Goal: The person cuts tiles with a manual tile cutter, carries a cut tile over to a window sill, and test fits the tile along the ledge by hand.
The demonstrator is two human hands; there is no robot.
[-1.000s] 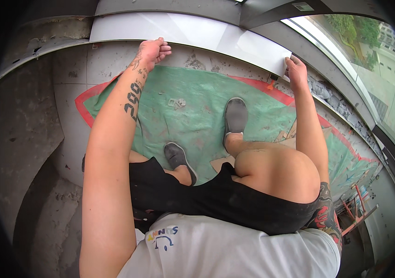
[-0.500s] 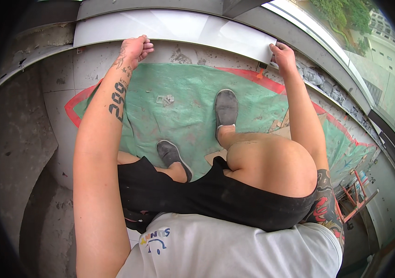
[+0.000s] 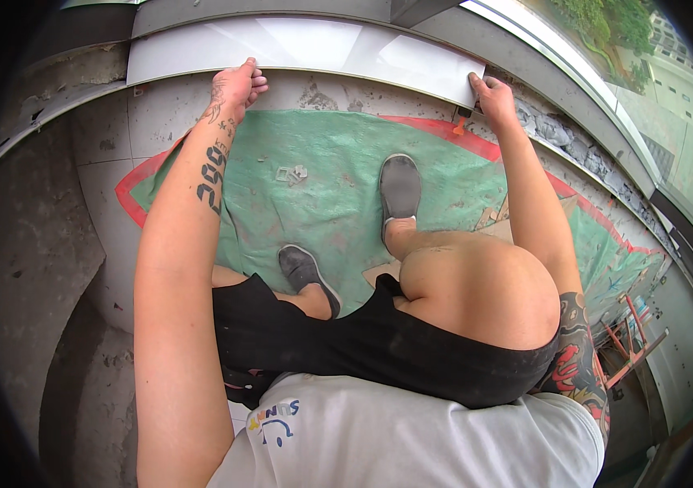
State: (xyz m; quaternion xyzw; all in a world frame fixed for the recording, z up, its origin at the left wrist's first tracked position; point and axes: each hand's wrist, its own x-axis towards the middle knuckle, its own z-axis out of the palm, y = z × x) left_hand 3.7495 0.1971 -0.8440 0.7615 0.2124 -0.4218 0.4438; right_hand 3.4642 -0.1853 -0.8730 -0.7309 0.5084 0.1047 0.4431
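Down by the base of the wall, under the window, a person crouches on a green tarp (image 3: pixel 330 187) with a red border, both arms stretched forward to a long white tile (image 3: pixel 298 50) that stands on edge against the wall. The left hand (image 3: pixel 237 84) grips the tile's lower edge near its left part, fingers curled together over the rim with the thumb tucked beneath; the right hand (image 3: pixel 493 96) holds the tile's right-hand end, its fingers closed on the corner, though exactly how the fingertips sit I cannot tell from here. One grey shoe (image 3: pixel 400 185) is planted flat on the tarp, the other shoe (image 3: pixel 306 272) is drawn back under the body. A few small pale scraps (image 3: pixel 291 173) lie on the tarp between the arms, and a small orange piece (image 3: pixel 459 127) sits by the tile's right corner.

To my eye this is the setting stage: the tile is held up to the wall and being lined up along the floor joint. What follows, I would judge, calls for even pressure from both hands, keeping the bottom edge level and the right corner tight against that orange piece before letting go.
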